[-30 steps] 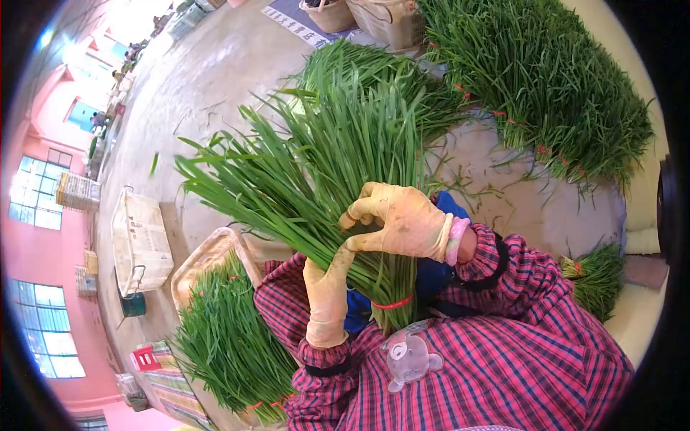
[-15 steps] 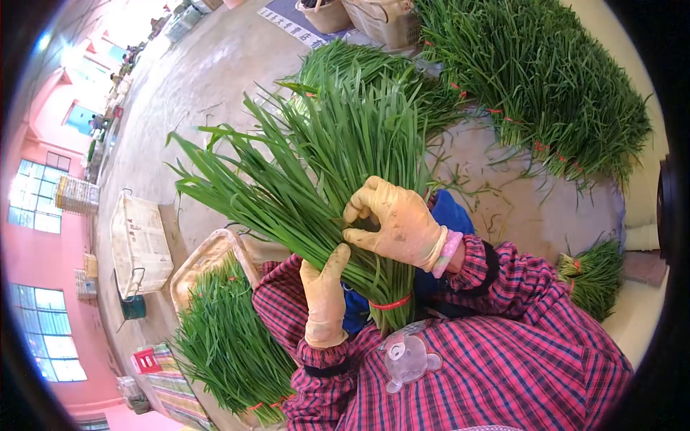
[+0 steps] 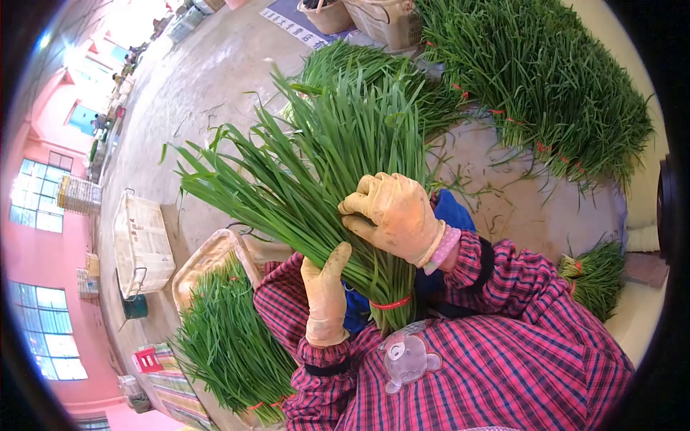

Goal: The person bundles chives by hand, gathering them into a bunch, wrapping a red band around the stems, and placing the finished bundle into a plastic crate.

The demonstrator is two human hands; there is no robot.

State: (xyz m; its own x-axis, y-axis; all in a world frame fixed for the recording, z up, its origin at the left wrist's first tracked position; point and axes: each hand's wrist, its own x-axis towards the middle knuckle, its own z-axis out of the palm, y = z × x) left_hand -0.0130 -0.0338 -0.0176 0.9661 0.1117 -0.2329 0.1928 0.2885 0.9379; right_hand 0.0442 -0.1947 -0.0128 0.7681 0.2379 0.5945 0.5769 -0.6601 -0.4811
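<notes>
A large bunch of green chives (image 3: pixel 345 158) stands upright in front of my body, tied near its base by a red band (image 3: pixel 391 303). My left hand (image 3: pixel 327 291), in a pale yellowish glove, is closed round the left part of the leaves, thumb on top and fingers hidden beneath. On the other side, my gloved right hand (image 3: pixel 402 219) pinches leaves in the middle of the bunch, its thumb and curled fingers close together. Some leaves fan out to the left.
Tied chives fill a tub (image 3: pixel 183 276) at lower left. A big heap of banded chives (image 3: pixel 539 93) lies at upper right, with a smaller bundle (image 3: pixel 593 280) below it. A white crate (image 3: pixel 141 244) stands on the floor; baskets (image 3: pixel 384 21) are at the top.
My right hand has turned slightly and its fingers have closed closer together on the leaves. Some leaves on the left have shifted and spread upward. My left hand stays nearly in place.
</notes>
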